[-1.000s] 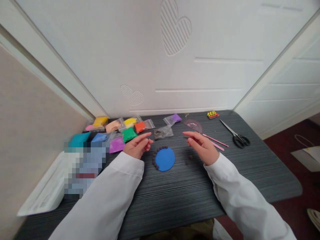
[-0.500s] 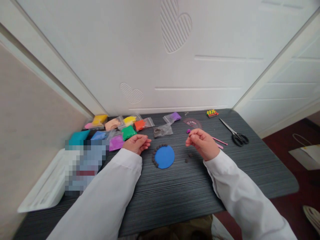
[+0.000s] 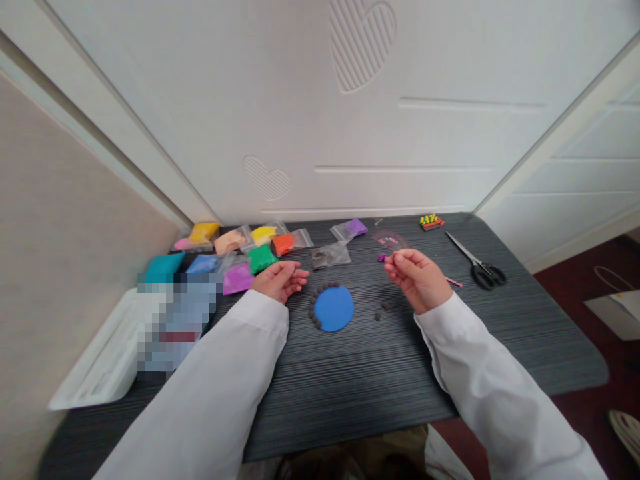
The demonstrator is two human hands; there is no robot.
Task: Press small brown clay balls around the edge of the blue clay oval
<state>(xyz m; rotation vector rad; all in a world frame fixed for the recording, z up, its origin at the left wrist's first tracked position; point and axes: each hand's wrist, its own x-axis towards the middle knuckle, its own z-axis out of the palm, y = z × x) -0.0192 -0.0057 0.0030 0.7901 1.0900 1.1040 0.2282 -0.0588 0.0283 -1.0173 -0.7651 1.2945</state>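
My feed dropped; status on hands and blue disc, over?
Left hand loosely open. Right hand pinched, contents unclear. Blue disc flat, dark balls along left edge; two dark bits to its right.

Black-handled scissors (image 3: 479,267) lying at right; white tray (image 3: 95,357) far left; heart reliefs (image 3: 363,47) on white panel (image 3: 225,87).

"What's the bench (image 3: 320,393) like?"
"Dark, finely streaked, with rounded corners on the right."
"And what lies on it?"
"A blue disc (image 3: 336,309) near the middle, two dark scraps (image 3: 377,317) to its right, coloured packets (image 3: 262,259) at the back left, a white tray (image 3: 97,360) at the far left, black-handled scissors (image 3: 486,275) at the back right."
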